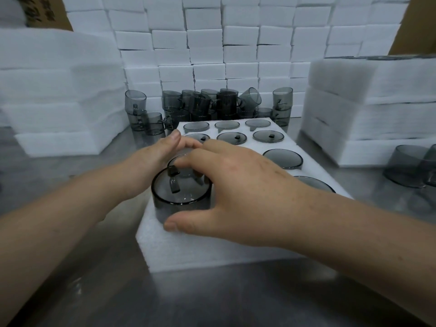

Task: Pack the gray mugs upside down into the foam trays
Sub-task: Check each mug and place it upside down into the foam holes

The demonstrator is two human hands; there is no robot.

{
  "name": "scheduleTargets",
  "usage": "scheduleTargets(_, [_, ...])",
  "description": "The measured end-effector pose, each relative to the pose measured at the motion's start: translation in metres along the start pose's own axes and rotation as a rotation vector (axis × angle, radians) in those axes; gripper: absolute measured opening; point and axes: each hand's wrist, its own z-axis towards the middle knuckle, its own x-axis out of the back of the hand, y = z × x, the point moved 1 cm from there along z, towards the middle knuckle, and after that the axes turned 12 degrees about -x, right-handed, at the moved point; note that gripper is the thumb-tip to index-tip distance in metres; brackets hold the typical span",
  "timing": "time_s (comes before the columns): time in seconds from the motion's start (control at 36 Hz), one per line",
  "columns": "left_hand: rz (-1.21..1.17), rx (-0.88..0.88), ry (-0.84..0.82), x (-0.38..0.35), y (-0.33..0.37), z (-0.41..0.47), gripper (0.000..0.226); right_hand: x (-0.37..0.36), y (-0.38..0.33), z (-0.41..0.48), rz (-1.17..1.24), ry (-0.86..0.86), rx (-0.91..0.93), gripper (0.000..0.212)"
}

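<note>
- Right hand [236,185] clamped on an upside-down gray mug [181,197]: thumb on the near wall, fingers arched over the base to the far side.
- Mug sits base-up in the foam tray [212,251], in the pocket at the tray's 7 o'clock corner. It stands partly proud of the foam, and its handle shows through the glass.
- Left hand [153,159] is at the mug's 11 o'clock with fingers roughly straight and holding nothing. Fingertips are hidden behind the right hand, so I can't tell if they touch the glass.
- Another inverted mug [180,159] sits in the next pocket at 12 o'clock, between both hands and mostly covered.
- Seated mugs [231,138] fill the tray's two far rows, bases flush with the foam. Two more sit down the 3 o'clock edge.
- Loose mugs [212,105] are clustered on the counter [94,291] at the tray's 12 o'clock, some stacked, one tipped.
- Two upside-down mugs [405,166] stand on the counter at 3 o'clock.
- Foam sheet stacks sit at 9 o'clock [59,90] and 2 o'clock [365,102].
- A wall of white foam blocks [236,43] stands behind at 12 o'clock.
</note>
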Motion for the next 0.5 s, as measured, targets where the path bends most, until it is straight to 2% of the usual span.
scheduleTargets(0.33, [-0.051, 0.03, 0.004, 0.0008, 0.0019, 0.0029, 0.043, -0.0029, 0.0019, 0.0001, -0.07, -0.092, 0.0, 0.054])
scheduleTargets(0.44, [-0.035, 0.023, -0.005, 0.0011, 0.0012, 0.0021, 0.053, -0.0042, 0.0026, -0.0019, -0.082, -0.109, 0.004, 0.056])
scheduleTargets(0.5, [-0.03, 0.066, 0.001, 0.0009, -0.002, 0.0032, 0.068, -0.0044, 0.0015, -0.0034, -0.086, -0.1, 0.02, 0.06])
